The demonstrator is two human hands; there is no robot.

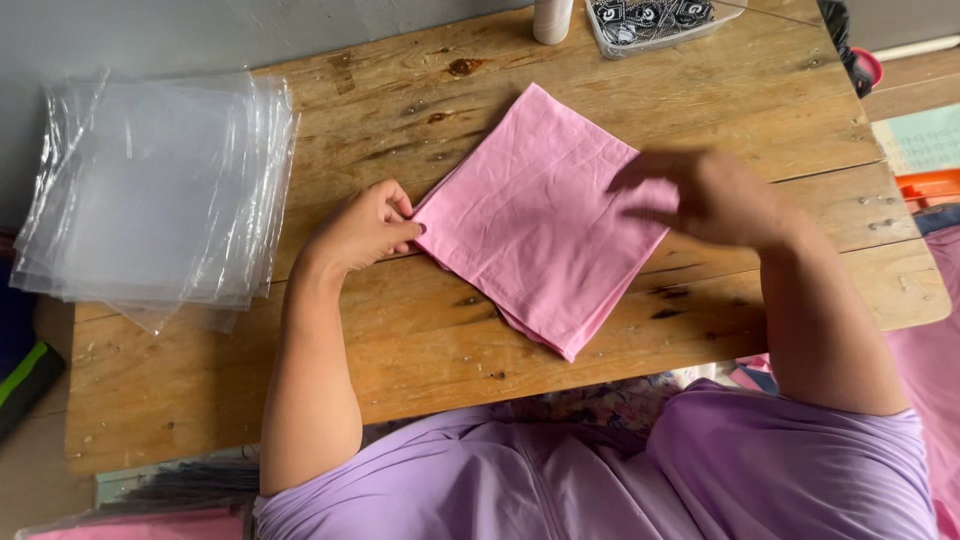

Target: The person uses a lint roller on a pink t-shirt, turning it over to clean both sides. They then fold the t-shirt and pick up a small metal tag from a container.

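Worn wooden table (420, 340), grey wall (150, 35).

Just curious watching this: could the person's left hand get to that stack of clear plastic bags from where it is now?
Probably yes. The left hand pinches the pink cloth's corner, and only bare wooden table lies between it and the clear plastic bags.

The person is wearing a lilac short-sleeved top (700, 470) of smooth, slightly shiny cloth. It is creasing in soft folds across the chest, and a seam is running down the middle of the front. The sleeves are ending above the elbows, so both forearms are showing bare. The left hand (362, 232) and the right hand (715, 195) are bare too, wearing no gloves, and no rings or watch are showing; the right one is looking blurred.
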